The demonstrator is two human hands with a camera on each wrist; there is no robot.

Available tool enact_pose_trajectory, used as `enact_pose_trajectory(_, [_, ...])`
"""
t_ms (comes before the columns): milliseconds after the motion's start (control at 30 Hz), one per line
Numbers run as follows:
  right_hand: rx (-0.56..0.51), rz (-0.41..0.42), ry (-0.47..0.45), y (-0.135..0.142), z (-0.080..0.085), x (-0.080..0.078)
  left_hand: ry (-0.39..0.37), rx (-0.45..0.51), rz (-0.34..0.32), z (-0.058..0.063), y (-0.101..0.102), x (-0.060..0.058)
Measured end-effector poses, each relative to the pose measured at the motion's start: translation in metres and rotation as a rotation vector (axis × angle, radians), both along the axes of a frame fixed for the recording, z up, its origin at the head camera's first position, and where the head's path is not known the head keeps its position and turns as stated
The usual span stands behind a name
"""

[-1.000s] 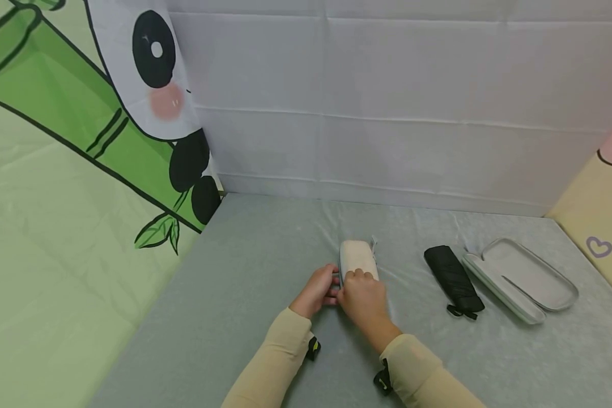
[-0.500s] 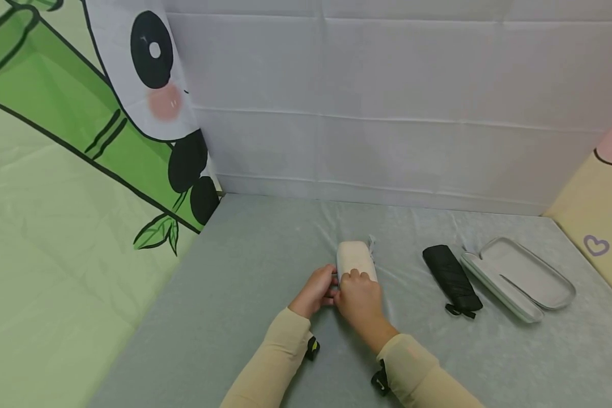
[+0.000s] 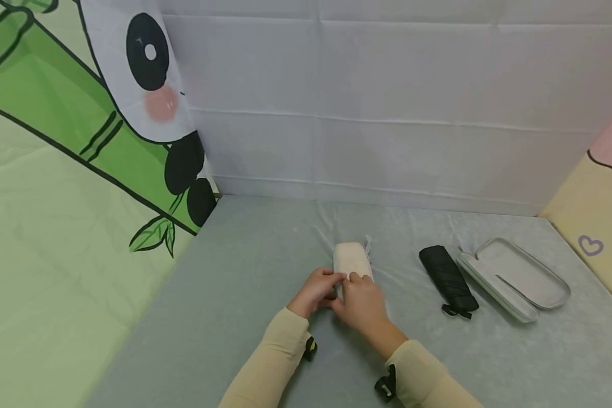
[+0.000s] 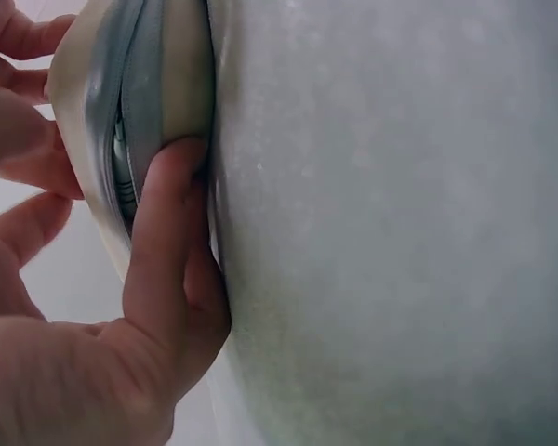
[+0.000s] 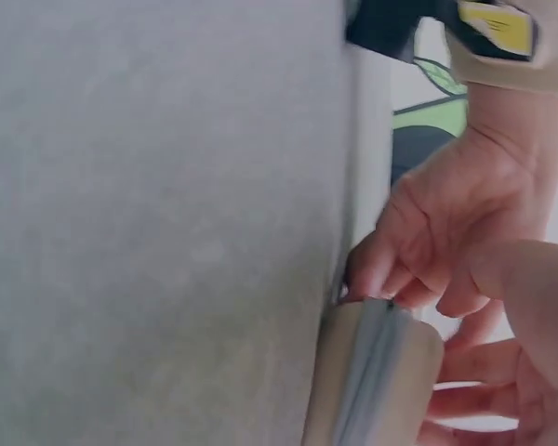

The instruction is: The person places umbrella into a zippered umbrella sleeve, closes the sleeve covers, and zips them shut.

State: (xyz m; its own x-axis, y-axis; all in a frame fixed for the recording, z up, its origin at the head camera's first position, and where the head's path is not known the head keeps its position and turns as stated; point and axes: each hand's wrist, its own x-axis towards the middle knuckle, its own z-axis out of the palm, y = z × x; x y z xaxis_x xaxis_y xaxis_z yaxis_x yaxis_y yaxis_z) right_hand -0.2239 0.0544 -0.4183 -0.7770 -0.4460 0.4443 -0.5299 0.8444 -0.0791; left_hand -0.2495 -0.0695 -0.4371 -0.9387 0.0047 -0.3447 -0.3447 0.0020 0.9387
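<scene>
A cream zippered case (image 3: 351,258), like a pencil case, lies on the grey cloth. A grey-blue zip band (image 4: 147,88) runs along its side, and the zip is parted in one stretch, with something dark bluish just visible inside. My left hand (image 3: 313,292) holds the near left corner, its thumb on top and its other fingers (image 4: 163,242) against the zip side, low by the cloth. From above, my right hand (image 3: 363,300) grips the near end with curled fingers; its thumb meets the left hand at the corner. The hands cover the case's near end.
Right of the case lies a black folded umbrella (image 3: 449,277) with a strap. Beside it an open pale grey case (image 3: 500,289) shows its lid laid back. White wall cloth (image 3: 387,113) closes the far side; printed cloth hangs left and right.
The left thumb has come up over the top of the case, near the right hand's knuckles. The right hand has turned slightly, its thumb reaching further left. The head view shifts a little.
</scene>
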Motion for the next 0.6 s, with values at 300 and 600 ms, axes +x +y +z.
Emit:
enact_pose_trajectory(300, [-0.27,0.085,-0.346,0.031,0.013,-0.005,0.012,-0.108,-0.023,-0.002,0.002,-0.001])
enact_pose_trajectory(600, [-1.125,-0.1,-0.919,0.076,0.01,-0.057,0.051,-0.092,-0.052,-0.002,0.003,-0.004])
